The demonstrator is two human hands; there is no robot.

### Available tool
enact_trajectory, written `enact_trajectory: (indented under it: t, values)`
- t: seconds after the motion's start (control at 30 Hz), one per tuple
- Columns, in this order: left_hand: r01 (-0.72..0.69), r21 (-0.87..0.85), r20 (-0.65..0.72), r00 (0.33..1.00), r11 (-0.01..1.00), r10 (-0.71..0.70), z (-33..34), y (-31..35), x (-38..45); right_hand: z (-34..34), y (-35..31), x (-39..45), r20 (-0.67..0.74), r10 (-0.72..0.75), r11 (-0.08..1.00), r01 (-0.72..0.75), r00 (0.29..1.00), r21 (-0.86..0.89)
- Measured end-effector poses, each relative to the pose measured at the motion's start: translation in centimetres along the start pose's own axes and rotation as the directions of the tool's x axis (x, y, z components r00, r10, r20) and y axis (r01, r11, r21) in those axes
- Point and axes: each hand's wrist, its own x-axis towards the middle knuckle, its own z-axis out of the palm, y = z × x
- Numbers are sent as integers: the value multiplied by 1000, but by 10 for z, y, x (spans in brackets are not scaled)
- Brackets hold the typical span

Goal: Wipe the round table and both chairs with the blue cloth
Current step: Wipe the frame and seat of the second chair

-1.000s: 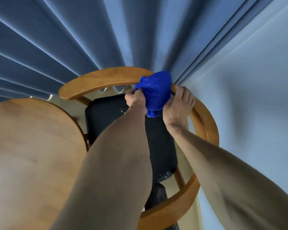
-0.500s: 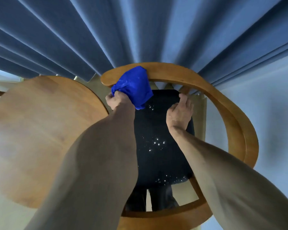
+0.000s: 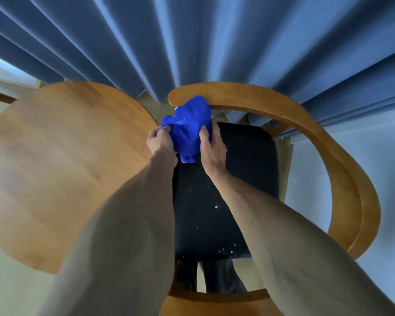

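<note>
A bunched blue cloth (image 3: 188, 128) hangs between both hands above the far left corner of the chair's black seat (image 3: 244, 176). My left hand (image 3: 160, 141) pinches its left side. My right hand (image 3: 211, 148) grips its right side, thumb on the cloth. The cloth's top lies against the left end of the chair's curved wooden rail (image 3: 283, 110). White specks dot the seat. The round wooden table (image 3: 62, 160) stands to the left, its edge beside my left hand.
Blue pleated curtains (image 3: 192, 42) hang right behind the chair and table. A pale wall (image 3: 363, 156) closes the right side. The chair rail curves round the right and near sides of the seat.
My right hand has moved left from over the seat and taken hold of the cloth. The cloth has come down off the rail end toward the seat corner. The view has shifted left.
</note>
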Motion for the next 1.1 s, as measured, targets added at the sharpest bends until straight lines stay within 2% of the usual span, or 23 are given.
enact_trajectory:
  t: [0.07, 0.13, 0.17, 0.23, 0.3, 0.33, 0.37, 0.43, 0.5, 0.57, 0.73, 0.9, 1.0, 1.1]
  values:
    - [45, 76, 109, 993, 996, -53, 5, -21, 4, 5, 7, 7, 18, 93, 988, -95, 995, 124]
    - [83, 111, 205, 973, 990, -104, 12, -46, 9, 3, 22, 13, -88, 208, 963, -188, 974, 196]
    - [90, 125, 233, 965, 988, -118, 15, -60, 13, 1, 32, 17, -170, 247, 960, -217, 954, 175]
    - [71, 176, 195, 975, 982, -106, 20, -85, 25, -4, 55, 27, -361, 244, 966, -256, 900, 14]
    - [-39, 326, 84, 996, 945, 12, 19, -107, 40, -13, 78, 34, -512, 94, 935, -253, 854, -251]
    - [-107, 415, 46, 994, 904, 97, 17, -117, 46, -16, 90, 36, -512, -26, 894, -208, 859, -396]
    - [-161, 495, 18, 984, 854, 175, 13, -126, 50, -18, 99, 37, -447, -149, 836, -129, 882, -534]
    - [-221, 626, 6, 960, 748, 279, 3, -143, 56, -15, 119, 33, -220, -288, 692, 43, 932, -720]
    - [-266, 730, 39, 936, 629, 351, -6, -157, 62, -3, 134, 27, -81, -259, 633, 106, 962, -767]
    - [-310, 758, 83, 919, 573, 386, -10, -162, 69, 9, 139, 27, -85, -211, 650, 74, 974, -756]
    - [-356, 699, 161, 923, 620, 349, -11, -152, 84, 16, 134, 34, -110, -192, 633, 38, 975, -773]
    - [-489, 633, 323, 872, 601, 369, -20, -149, 86, 18, 135, 34, -116, -168, 646, 21, 979, -763]
    - [-463, 601, 298, 886, 651, 355, -20, -138, 94, 18, 134, 34, -130, -173, 646, 13, 976, -763]
    - [-444, 569, 331, 894, 692, 302, -26, -123, 101, 19, 134, 35, -136, -186, 641, 16, 973, -767]
